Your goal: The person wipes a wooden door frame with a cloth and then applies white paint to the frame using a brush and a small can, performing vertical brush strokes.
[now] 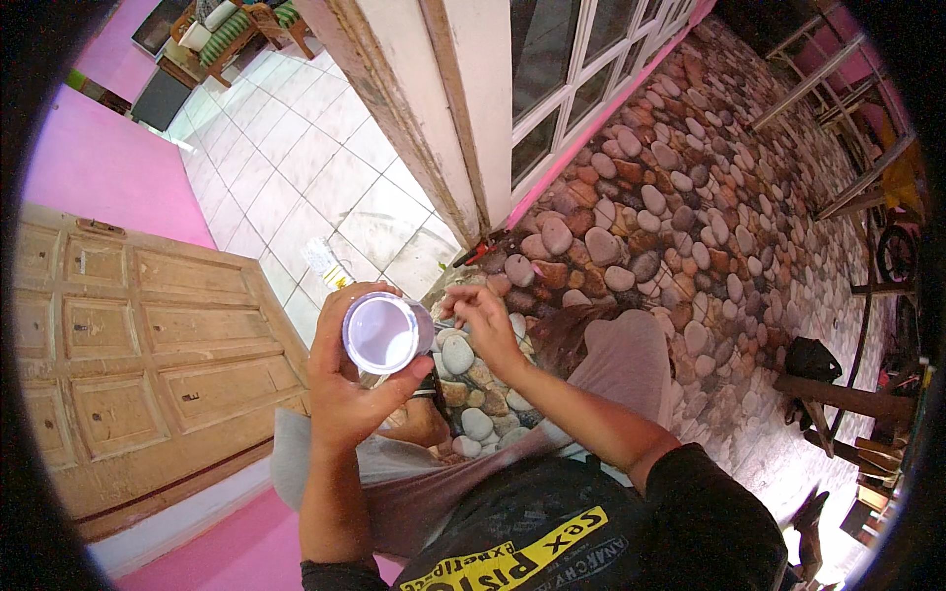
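Note:
My left hand [345, 384] is closed around a white cylindrical container [384, 330], whose round top faces up toward me, pale inside. My right hand [478, 325] is just to the right of it, fingers loosely bent and apart, with nothing visible in them. Beyond both hands, a red-and-black tool [473, 254] lies at the foot of the doorpost [443, 177]. A white-and-yellow item [325, 264] is on the tiles behind the container.
A panelled wooden door [158, 364] stands left, beside white floor tiles [286, 158] and a striped wicker seat [232, 39]. Pebble-patterned flooring [670, 246] runs right below white-framed windows [581, 69]. Metal rails [788, 94], a wheel [897, 246], a black bag [813, 360] and a bench [847, 394] line the right.

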Demonstrator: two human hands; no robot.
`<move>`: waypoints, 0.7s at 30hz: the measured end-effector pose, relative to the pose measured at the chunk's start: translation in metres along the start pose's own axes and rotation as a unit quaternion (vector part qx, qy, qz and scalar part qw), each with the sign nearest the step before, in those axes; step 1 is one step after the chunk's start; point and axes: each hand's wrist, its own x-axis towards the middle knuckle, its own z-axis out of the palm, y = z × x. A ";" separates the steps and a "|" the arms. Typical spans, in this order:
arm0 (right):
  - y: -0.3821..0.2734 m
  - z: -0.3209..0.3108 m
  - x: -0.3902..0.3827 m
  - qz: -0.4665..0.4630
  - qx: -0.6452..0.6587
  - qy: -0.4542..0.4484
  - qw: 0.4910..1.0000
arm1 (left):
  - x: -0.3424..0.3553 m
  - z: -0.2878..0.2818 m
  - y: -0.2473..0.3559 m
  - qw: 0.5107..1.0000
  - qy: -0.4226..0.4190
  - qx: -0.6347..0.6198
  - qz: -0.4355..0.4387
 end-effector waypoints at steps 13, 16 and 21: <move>0.220 -0.137 0.153 0.070 -0.320 0.291 0.899 | -0.019 -0.019 0.005 0.997 0.060 0.039 0.005; 0.213 -0.179 0.181 -0.061 -0.204 0.293 0.932 | -0.020 -0.012 -0.001 0.995 0.095 0.017 -0.012; 0.171 -0.108 0.177 0.017 0.248 0.386 0.888 | -0.038 -0.034 -0.003 0.988 0.134 0.049 -0.063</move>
